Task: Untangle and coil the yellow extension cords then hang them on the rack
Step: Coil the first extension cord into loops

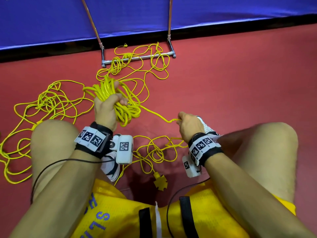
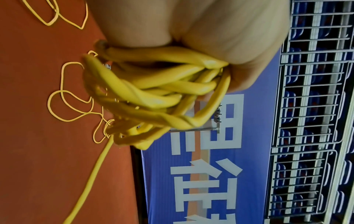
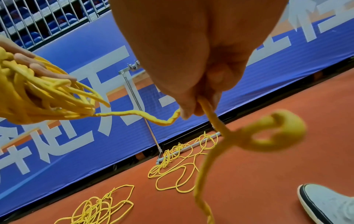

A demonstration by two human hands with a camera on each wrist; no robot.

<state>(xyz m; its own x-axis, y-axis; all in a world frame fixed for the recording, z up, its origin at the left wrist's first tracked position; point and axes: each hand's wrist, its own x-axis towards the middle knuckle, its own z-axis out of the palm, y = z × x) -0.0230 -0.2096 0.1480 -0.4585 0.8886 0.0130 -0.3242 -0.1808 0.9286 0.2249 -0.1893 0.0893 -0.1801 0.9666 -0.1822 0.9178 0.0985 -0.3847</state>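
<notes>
A red floor (image 1: 223, 86) runs up to a blue banner (image 1: 205, 12) along the top of the frame, with a metal rack (image 1: 137, 57) standing at its foot. Loose yellow cord (image 1: 51, 100) sprawls across the left and centre, some looped over the rack's base bar. The left hand (image 1: 108, 107) grips a coil (image 1: 123, 107) at centre; the right hand (image 1: 188, 126), lower right, pinches the strand (image 1: 157, 115) running from it. A plug (image 1: 160, 182) lies between the knees.
</notes>
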